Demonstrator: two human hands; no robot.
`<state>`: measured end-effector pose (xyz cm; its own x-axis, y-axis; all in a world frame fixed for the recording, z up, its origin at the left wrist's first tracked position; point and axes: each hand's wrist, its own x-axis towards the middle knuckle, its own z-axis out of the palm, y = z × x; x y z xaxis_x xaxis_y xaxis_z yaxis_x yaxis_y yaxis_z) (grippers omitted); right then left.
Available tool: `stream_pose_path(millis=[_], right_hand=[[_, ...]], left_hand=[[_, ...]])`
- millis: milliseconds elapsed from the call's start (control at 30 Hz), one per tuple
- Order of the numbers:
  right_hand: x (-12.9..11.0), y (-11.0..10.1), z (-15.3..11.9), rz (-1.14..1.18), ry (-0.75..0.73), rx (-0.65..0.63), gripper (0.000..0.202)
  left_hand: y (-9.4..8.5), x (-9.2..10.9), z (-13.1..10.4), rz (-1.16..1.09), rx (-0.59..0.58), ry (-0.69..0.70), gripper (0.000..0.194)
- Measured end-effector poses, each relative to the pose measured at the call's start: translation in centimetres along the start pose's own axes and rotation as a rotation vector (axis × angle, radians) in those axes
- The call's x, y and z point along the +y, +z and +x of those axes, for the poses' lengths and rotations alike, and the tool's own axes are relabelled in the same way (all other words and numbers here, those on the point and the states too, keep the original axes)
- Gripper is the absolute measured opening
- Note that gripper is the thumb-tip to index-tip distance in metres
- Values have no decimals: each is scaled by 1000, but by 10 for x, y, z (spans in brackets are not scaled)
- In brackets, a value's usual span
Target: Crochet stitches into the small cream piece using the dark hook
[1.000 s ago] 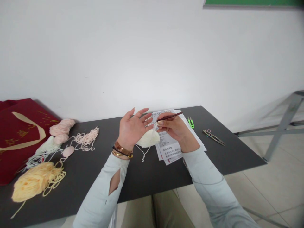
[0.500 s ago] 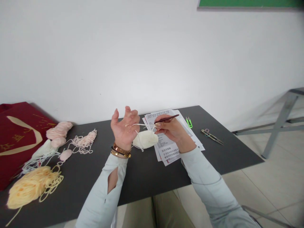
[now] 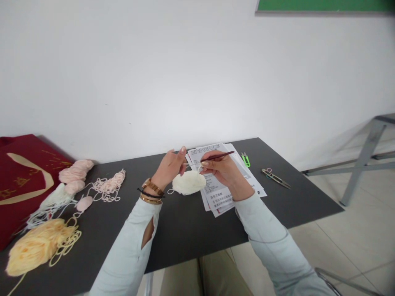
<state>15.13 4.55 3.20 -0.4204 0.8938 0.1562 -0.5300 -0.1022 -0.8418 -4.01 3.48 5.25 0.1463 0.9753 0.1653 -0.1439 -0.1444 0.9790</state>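
Observation:
Between the thumb and fingers of my right hand (image 3: 218, 167) is a dark red crochet hook (image 3: 224, 155), along with a small bit of white yarn work. A strand of white yarn (image 3: 191, 164) stretches from there across to my left hand (image 3: 170, 167). That hand is turned back upward, its fingers curled around the strand and partly hidden. Just below and between both hands, a cream yarn ball (image 3: 189, 182) rests on the black table (image 3: 185, 230). Printed sheets (image 3: 224, 201) lie under and behind my right hand.
Green thread snips (image 3: 245, 159) and metal scissors (image 3: 275, 178) lie to the right. On the left are pink yarn (image 3: 75, 174), loose pale pink strands (image 3: 108, 185), white yarn (image 3: 52, 201), yellow yarn (image 3: 37, 246) and a dark red bag (image 3: 27, 181). A wall stands behind the table.
My left hand has rolled over from palm up with fingers spread to back up with fingers curled on the yarn. My right hand stays nearly in place with the hook.

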Motion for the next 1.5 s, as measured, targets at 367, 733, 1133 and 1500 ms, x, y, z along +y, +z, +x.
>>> stream_pose_path(millis=[367, 733, 1133, 1500], right_hand=[[4, 9, -1, -10, -55, 52, 22], [19, 23, -5, -264, -308, 245, 16], [27, 20, -3, -194, -224, 131, 17], [30, 23, -1, 11, -180, 234, 20]], left_hand=[[12, -12, -16, -575, -116, -227, 45], [29, -23, -20, -271, 140, 15, 50], [27, -14, -20, -368, 57, -53, 53], [25, -18, -22, -288, 140, 74, 69]])
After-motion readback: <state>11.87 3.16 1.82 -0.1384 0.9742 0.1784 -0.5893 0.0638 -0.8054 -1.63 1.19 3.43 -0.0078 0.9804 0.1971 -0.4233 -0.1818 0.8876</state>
